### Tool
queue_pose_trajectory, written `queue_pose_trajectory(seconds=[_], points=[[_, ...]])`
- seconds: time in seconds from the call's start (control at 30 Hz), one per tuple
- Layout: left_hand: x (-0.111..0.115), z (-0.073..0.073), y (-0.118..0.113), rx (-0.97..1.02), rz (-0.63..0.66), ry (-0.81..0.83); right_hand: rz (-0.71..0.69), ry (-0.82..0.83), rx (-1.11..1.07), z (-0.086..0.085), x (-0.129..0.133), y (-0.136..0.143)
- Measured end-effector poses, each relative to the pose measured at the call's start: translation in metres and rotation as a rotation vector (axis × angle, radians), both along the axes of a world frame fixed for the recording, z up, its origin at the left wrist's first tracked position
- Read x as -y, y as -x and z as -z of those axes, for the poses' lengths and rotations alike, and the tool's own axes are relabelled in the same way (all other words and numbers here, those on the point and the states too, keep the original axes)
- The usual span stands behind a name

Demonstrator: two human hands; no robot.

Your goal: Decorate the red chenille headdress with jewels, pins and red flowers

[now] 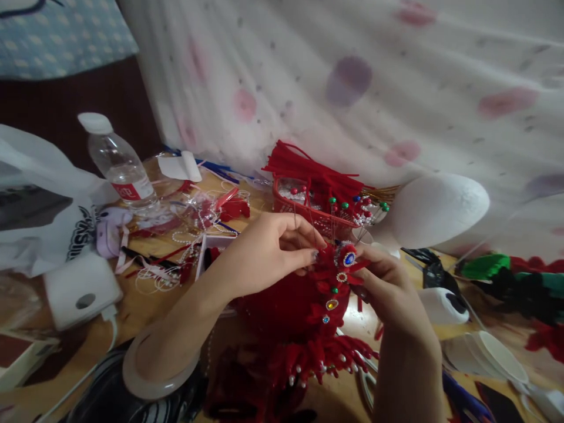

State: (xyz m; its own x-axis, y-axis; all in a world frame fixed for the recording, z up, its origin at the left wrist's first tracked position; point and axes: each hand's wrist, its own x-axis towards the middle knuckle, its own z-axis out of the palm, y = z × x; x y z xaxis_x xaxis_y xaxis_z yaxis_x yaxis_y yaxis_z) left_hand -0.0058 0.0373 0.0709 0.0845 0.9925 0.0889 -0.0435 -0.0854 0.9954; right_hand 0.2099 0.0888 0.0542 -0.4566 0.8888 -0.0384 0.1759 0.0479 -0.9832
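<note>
A red fuzzy headdress (282,308) sits in front of me, trimmed with a blue gem (349,259), a yellow gem (331,305) and smaller stones. White bead tips dot its lower red fringe (308,358). Thin wires with green beads (332,201) and red beads (294,191) rise from its top. My left hand (268,252) is closed at the upper edge, thumb and fingers pinching around the thin wires. On the other side, my right hand (392,288) grips the headdress beside the blue gem. Its fingertips are partly hidden.
Behind the headdress are a red basket (286,202) with red chenille stems (304,167) and a white foam head form (440,210). A water bottle (123,167), a white charger (83,291) and tangled bead strings stand left; paper cups (489,355) and a thread spool (443,306) lie right.
</note>
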Motion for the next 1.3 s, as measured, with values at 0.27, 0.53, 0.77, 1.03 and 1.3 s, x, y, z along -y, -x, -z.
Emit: queue_pose_trajectory(seconds=[0.27, 0.53, 0.77, 1.03, 1.3], points=[[0.001, 0.002, -0.002, -0.102, -0.03, -0.06, 0.01, -0.014, -0.02, 0.0, 0.0, -0.001], [0.007, -0.001, 0.001, -0.206, -0.033, -0.061, -0.074, -0.05, -0.062, -0.002, 0.001, 0.001], [0.009, -0.008, 0.005, -0.18, -0.039, -0.005, -0.183, -0.016, -0.053, -0.007, 0.001, 0.0], [0.009, -0.007, 0.006, -0.198, -0.055, 0.01, -0.11, -0.008, -0.095, -0.007, 0.0, 0.006], [0.009, -0.014, 0.009, -0.226, -0.194, 0.017, 0.028, 0.025, -0.185, -0.007, -0.002, 0.008]])
